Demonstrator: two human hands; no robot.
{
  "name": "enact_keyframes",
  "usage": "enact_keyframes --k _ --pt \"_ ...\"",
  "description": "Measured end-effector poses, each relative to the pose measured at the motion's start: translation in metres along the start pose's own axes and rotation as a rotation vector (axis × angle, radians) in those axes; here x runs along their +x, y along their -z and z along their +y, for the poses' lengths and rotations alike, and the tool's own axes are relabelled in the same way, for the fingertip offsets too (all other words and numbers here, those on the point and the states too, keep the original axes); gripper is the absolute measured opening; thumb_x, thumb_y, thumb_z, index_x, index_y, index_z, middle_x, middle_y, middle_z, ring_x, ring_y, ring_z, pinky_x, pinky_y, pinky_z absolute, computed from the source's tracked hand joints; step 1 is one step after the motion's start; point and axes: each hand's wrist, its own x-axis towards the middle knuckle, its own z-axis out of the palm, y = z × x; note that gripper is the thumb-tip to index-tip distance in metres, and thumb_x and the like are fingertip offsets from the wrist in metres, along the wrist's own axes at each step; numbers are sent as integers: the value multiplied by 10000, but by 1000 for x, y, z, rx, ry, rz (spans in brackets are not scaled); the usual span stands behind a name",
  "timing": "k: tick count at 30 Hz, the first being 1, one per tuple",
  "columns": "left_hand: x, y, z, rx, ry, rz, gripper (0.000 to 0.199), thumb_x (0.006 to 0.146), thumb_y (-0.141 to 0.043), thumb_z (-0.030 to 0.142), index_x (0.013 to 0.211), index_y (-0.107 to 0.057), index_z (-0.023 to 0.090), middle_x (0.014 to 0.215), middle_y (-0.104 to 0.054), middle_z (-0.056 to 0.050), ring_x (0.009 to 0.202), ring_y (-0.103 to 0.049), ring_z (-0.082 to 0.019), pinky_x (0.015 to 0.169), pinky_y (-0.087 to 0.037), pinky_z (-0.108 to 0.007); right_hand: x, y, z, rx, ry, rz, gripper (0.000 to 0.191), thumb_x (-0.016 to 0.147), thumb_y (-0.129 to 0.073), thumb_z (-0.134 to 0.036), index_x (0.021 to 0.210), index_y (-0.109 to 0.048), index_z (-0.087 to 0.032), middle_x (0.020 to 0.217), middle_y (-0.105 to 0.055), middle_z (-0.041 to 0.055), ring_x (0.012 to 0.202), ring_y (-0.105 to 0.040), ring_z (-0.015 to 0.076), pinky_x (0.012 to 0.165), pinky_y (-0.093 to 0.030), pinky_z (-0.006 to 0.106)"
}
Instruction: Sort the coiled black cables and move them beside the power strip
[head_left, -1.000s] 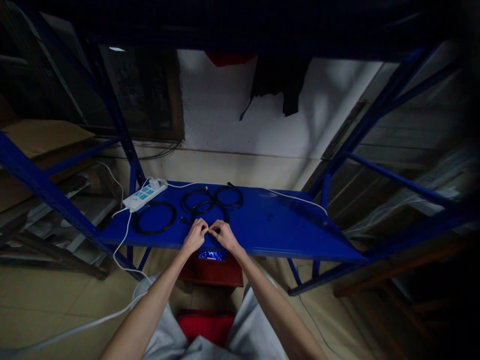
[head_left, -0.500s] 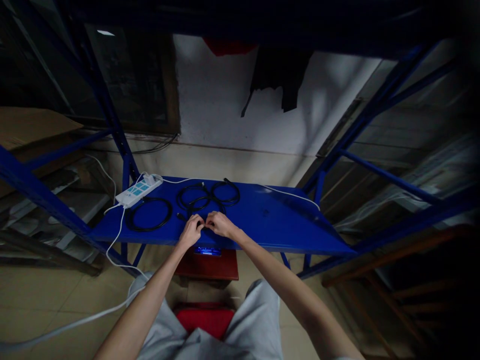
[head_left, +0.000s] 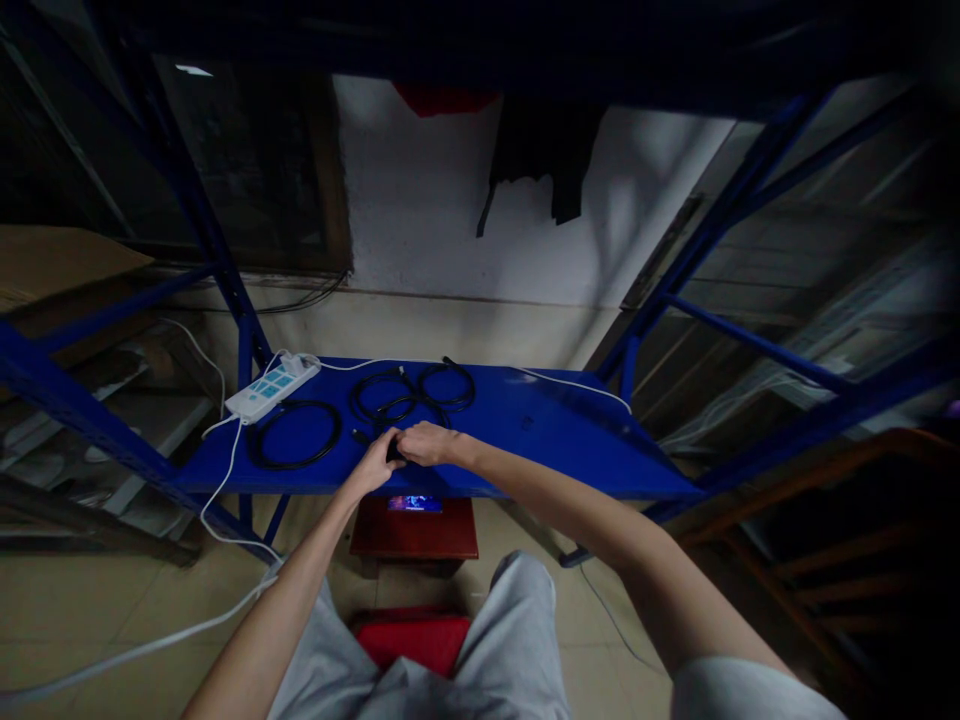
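Observation:
My left hand is closed at the front of the blue shelf, its thumb and fingers pinching a small black stretch that looks like part of a black cable. My right hand presses against it from the right, fingers bent round the same dark piece; the exact grip is hidden. Just beyond both hands lies a looped black cable with overlapping coils and a plug end. A separate coiled black cable rests to the left.
A white power strip with plugged-in leads sits at the left end of the blue shelf. Its white cord runs down past the edge. Blue uprights frame both sides. Below stands a red-brown stool with a lit screen on it.
My right hand has shifted left and turned over the dark piece, with its forearm now lying flatter. My left hand stays nearly in place. The view has tilted slightly.

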Motion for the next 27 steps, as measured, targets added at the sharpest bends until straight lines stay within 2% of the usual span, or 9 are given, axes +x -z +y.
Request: enact_keyframes --k 4,11,14,19,27 --pt "1 -7 -5 11 37 71 442 690 -713 48 1091 -585 182 1117 -684 -65 1073 -633 -245 977 -469 -393 6 0 -1 -43 -18 -61 120 852 -635 -186 833 -748 -151 870 -742 115 749 -682 220 680 -461 275" --pt "1 -13 -12 118 15 132 333 730 -743 101 1021 -600 177 1063 -679 -84 1022 -628 -248 914 -487 -388 6 -5 -12 -53 -205 0 147 829 -683 -190 951 -739 -132 954 -739 165 885 -713 275 750 -508 308" --pt "0 -13 -7 159 -42 141 239 763 -727 123 959 -601 175 1030 -661 -83 983 -615 -236 883 -484 -368 2 -8 -18 -61 -250 -1 181 825 -656 -128 988 -734 -134 985 -733 161 932 -707 273 803 -517 321" --pt "-3 -12 0 192 -74 141 131 794 -691 135 847 -586 191 902 -622 -42 889 -593 -210 820 -476 -335 -8 -17 -25 18 -411 41 236 864 -582 -95 1055 -715 -137 1070 -707 163 997 -689 253 875 -508 314" --pt "-3 -14 -3 207 -103 132 104 804 -667 104 835 -619 191 913 -620 -42 908 -581 -204 843 -472 -340 -19 -30 -33 23 -545 120 274 942 -458 -103 1146 -639 -130 1156 -662 173 1001 -679 251 836 -510 320"
